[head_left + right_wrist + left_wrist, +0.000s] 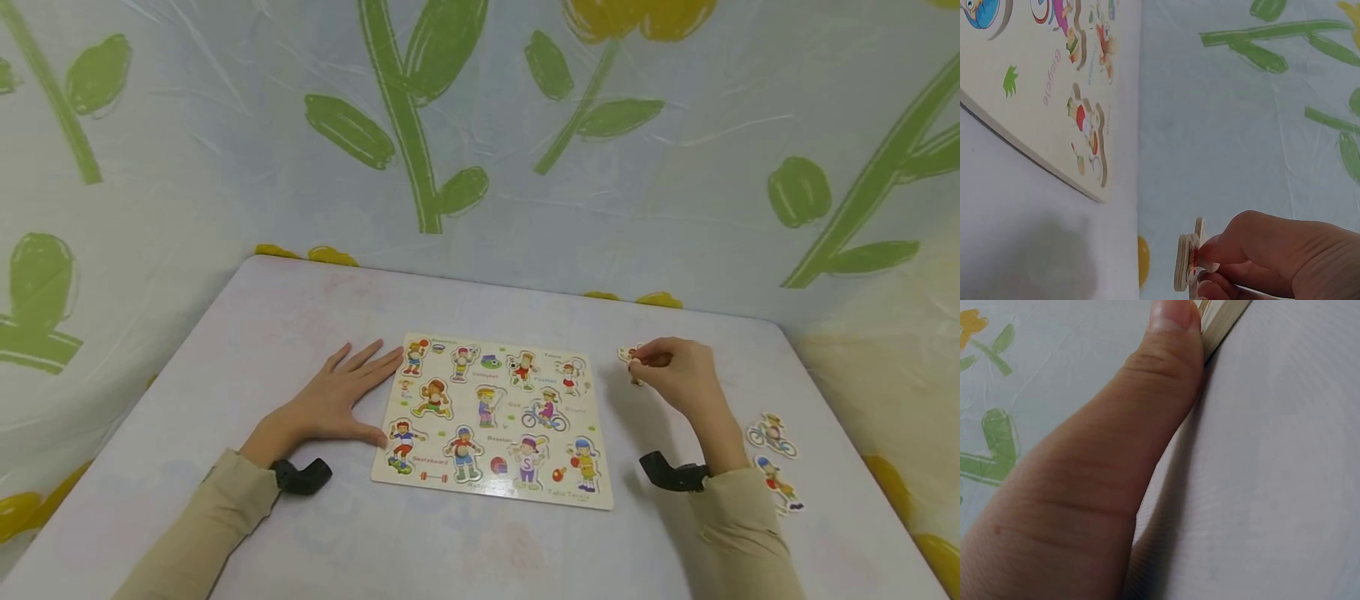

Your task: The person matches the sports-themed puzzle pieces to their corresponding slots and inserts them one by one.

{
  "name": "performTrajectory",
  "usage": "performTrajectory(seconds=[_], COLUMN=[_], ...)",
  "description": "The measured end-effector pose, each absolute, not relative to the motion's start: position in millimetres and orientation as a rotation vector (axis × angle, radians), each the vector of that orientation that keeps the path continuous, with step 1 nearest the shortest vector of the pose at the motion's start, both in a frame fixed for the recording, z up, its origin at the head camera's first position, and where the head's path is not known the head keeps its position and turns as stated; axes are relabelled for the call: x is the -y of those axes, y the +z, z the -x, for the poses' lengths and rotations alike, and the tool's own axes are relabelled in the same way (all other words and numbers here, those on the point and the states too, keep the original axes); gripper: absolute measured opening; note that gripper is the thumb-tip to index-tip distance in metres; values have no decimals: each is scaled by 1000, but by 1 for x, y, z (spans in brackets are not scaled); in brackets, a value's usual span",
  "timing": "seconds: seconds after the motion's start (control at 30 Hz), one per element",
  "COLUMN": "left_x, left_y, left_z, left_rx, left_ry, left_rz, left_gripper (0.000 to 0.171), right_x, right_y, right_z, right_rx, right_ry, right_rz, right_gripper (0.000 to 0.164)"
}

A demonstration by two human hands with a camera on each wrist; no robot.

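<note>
A wooden puzzle board (480,444) with printed sports figures and recessed outlines lies flat on the table. My left hand (330,402) rests at its left side with fingers spread, the fingertips and thumb right at the board's edge; in the left wrist view the thumb (1147,381) meets that edge. Off the board's right side, my right hand (678,373) pinches a small wooden puzzle piece (628,355) between thumb and fingers. The right wrist view shows this piece (1182,262) nearly edge-on, raised above the table, with its printed face mostly hidden.
To the right of my right forearm lie a cyclist piece (771,435) and a piece with a blue-capped figure (780,483), which partly covers another piece by the sleeve. Behind the table (315,542) hangs a flower-patterned cloth (262,150). Each wrist wears a black device (303,477).
</note>
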State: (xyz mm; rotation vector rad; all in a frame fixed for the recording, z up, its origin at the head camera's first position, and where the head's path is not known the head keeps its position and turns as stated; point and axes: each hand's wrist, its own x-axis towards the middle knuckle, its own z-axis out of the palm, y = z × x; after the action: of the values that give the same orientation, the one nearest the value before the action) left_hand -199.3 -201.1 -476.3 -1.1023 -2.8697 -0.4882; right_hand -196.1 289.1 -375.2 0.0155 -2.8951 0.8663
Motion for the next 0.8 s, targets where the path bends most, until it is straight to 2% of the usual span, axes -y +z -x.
performTrajectory(seconds=[0.4, 0.8], left_x=[200, 201], left_y=[-477, -479], left_z=[201, 200], left_rx=[2869, 2866], left_ry=[-495, -490], left_rz=[1095, 1104], left_gripper=[123, 123], right_x=[-267, -246], right_y=[-376, -393], right_z=[197, 212], right_rx=[2940, 2948], right_ry=[924, 943], right_rz=[-50, -129], right_gripper=[20, 17])
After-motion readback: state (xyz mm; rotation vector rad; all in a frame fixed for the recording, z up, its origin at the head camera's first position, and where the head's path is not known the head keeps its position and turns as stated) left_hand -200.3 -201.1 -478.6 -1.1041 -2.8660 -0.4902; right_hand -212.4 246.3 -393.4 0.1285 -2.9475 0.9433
